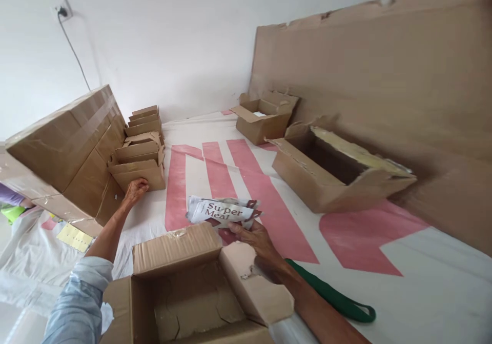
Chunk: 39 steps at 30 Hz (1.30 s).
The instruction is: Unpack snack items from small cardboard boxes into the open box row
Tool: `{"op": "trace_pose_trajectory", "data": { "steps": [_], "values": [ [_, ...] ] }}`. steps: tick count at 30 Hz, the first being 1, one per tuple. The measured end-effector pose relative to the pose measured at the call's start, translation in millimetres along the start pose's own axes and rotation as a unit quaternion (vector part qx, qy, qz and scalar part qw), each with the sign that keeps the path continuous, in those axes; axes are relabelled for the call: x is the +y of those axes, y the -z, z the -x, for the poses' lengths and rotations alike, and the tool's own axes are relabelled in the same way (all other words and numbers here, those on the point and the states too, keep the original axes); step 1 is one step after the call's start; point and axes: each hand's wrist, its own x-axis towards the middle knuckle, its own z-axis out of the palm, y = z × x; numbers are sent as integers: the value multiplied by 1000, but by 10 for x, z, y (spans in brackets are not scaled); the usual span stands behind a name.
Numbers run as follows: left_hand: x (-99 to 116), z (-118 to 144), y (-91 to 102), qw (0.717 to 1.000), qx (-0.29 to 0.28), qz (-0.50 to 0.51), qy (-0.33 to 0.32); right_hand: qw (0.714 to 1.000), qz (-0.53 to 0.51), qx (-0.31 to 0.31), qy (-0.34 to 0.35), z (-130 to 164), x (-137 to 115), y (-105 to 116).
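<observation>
The right hand [255, 236] pinches a bundle of white "Super Meal" sachets [223, 211] above the open brown cardboard box [192, 292], which looks empty so far. The left hand [135, 190], its grip loosely curled, touches the front small folded carton [140, 172] of a row.

White sheet [423, 292] with pink stripes, bearing open boxes [330, 172], small stacked cartons [140, 154], taped boxes [65, 144], a green strap [334, 298], a yellow slip [75, 237].
</observation>
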Motion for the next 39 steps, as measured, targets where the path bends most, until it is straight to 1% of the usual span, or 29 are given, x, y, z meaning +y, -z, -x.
{"op": "trace_pose_trajectory", "data": {
  "steps": [3,6,10,14,17,22,24,26,28,30,32,34,36,39],
  "values": [
    [147,1,136,999,-14,-36,-6,999,-12,-23,22,-63,30,-35],
    [326,32,231,996,-35,-79,-7,998,-10,-26,59,-116,12,-56],
    [526,83,354,987,-49,-150,15,996,8,-34,87,-150,17,-53],
    [639,77,462,975,-63,-208,33,994,12,-40,103,-159,74,-53],
    [661,54,473,968,-80,-233,40,994,13,-35,107,-170,108,-65],
    [673,91,383,963,-101,-250,30,993,32,-40,109,-184,114,-106],
    [719,147,333,962,-115,-247,19,992,52,-38,112,-178,102,-122],
    [811,224,276,962,-144,-233,2,990,70,-34,118,-165,83,-132],
    [954,314,207,960,-184,-209,-17,988,80,-34,125,-149,65,-135],
    [1145,406,123,955,-237,-173,-42,987,86,-40,127,-135,54,-136],
    [1362,490,20,943,-297,-125,-82,987,89,-39,128,-128,59,-137],
    [1567,560,-99,927,-337,-93,-131,987,92,-37,125,-131,79,-136],
    [1721,615,-227,911,-357,-112,-172,988,93,-48,117,-140,110,-132],
    [1817,674,-397,892,-367,-175,-198,985,95,-89,117,-150,155,-119]
  ]
}}
